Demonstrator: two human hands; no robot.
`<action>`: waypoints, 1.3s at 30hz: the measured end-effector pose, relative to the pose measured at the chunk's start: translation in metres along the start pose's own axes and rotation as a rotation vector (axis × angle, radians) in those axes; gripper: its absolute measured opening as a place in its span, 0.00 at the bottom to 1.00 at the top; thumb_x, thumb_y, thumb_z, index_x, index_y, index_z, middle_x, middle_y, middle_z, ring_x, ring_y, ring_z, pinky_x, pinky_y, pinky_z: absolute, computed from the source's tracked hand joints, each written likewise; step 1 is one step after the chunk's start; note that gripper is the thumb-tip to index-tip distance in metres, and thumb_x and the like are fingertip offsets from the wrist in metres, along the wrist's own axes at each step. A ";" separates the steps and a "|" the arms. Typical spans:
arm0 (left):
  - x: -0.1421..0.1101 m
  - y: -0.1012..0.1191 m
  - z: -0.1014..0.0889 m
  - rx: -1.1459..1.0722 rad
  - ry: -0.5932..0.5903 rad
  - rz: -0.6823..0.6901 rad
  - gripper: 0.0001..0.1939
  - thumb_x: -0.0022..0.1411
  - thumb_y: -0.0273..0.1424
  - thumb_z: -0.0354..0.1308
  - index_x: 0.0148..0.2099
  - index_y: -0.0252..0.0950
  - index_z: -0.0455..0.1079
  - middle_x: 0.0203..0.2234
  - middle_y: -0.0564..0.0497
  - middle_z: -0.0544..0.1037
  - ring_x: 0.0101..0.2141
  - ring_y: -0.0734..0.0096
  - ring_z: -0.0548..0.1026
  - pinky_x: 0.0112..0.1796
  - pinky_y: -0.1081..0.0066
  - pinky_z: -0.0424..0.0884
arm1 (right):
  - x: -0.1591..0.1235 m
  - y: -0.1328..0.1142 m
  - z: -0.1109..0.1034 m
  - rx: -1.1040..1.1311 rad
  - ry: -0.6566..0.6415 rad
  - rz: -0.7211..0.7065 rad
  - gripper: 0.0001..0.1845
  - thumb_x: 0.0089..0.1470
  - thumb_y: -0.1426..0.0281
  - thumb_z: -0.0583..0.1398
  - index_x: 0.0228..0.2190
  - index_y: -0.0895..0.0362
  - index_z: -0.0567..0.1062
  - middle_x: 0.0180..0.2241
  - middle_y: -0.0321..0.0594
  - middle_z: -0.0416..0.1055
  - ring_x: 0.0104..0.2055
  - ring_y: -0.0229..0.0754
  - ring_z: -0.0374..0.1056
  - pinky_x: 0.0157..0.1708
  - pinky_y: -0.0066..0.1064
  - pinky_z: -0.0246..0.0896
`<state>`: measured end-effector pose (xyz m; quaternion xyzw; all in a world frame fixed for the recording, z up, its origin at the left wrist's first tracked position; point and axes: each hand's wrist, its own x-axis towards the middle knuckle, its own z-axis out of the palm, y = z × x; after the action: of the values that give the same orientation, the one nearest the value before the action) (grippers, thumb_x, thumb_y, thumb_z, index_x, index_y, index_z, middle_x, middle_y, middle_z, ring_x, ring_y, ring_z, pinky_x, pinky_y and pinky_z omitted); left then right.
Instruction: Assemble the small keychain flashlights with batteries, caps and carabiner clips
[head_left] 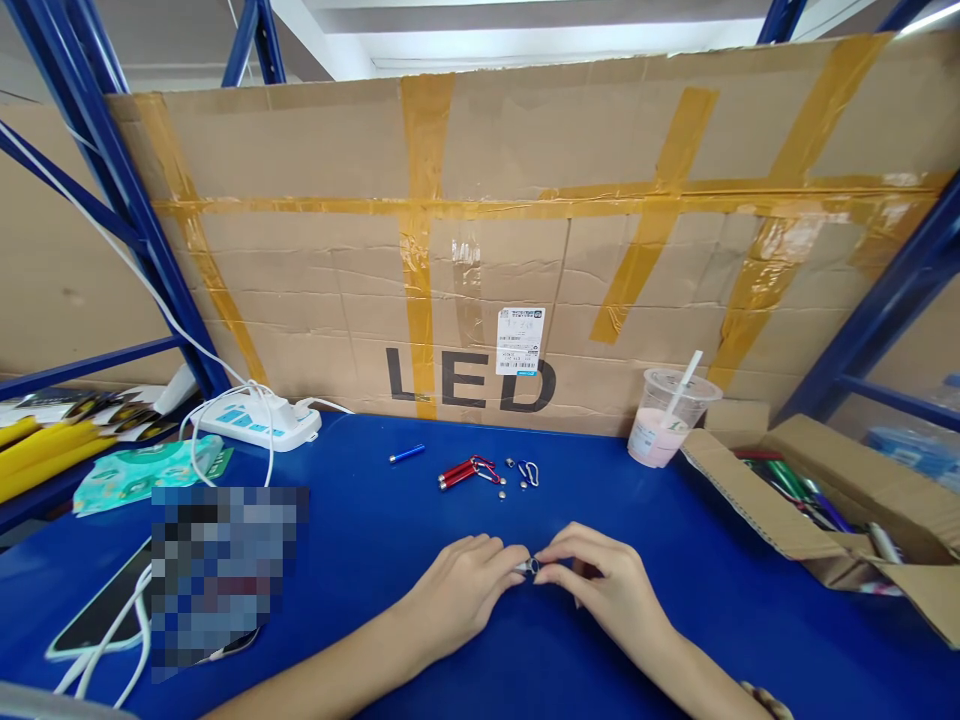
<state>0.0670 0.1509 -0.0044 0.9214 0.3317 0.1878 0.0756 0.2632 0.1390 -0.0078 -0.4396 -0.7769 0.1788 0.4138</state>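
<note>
My left hand (471, 585) is closed around a small silver cylinder, which looks like a mini flashlight (523, 567), with most of it hidden by the fingers. At its exposed end, the thumb and forefinger of my right hand (596, 575) pinch a small dark ring-like part (533, 566). Beyond the hands lie red mini flashlights (456, 473) with a red carabiner (485, 464) at their end. Beside them are a blue and silver carabiner (529, 473) and several tiny round metal pieces (502, 495). A slim blue tube (406, 454) rests farther left.
An open cardboard box (806, 540) of colourful tubes stands right, near a plastic cup (664, 425) with a straw. Left are a white power strip (259, 420), cables, a green packet (139, 474) and a phone (101, 605). A tall cardboard sheet (337, 280) backs the blue table (337, 540).
</note>
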 end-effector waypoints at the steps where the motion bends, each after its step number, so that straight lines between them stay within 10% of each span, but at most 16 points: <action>1: 0.000 0.001 -0.001 -0.036 -0.011 -0.006 0.15 0.67 0.31 0.36 0.46 0.38 0.63 0.32 0.50 0.72 0.33 0.71 0.70 0.38 0.72 0.64 | 0.000 0.000 0.000 -0.004 -0.002 -0.003 0.15 0.50 0.58 0.58 0.26 0.56 0.77 0.26 0.39 0.70 0.19 0.31 0.61 0.18 0.22 0.57; 15: -0.003 0.008 -0.003 -0.209 -0.066 0.007 0.12 0.66 0.27 0.39 0.41 0.36 0.64 0.33 0.52 0.72 0.33 0.74 0.69 0.35 0.77 0.64 | -0.003 -0.002 -0.002 -0.034 -0.110 -0.097 0.12 0.53 0.63 0.58 0.24 0.55 0.76 0.27 0.36 0.70 0.26 0.33 0.67 0.26 0.22 0.60; 39: -0.005 0.004 0.010 0.147 0.066 0.080 0.10 0.65 0.26 0.40 0.43 0.35 0.62 0.30 0.52 0.71 0.30 0.70 0.69 0.33 0.70 0.65 | 0.002 0.006 0.006 0.234 -0.157 0.315 0.15 0.44 0.58 0.62 0.21 0.59 0.75 0.25 0.37 0.68 0.14 0.29 0.61 0.14 0.23 0.53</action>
<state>0.0697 0.1441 -0.0139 0.9303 0.3098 0.1960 -0.0110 0.2608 0.1441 -0.0147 -0.4892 -0.7026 0.3639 0.3670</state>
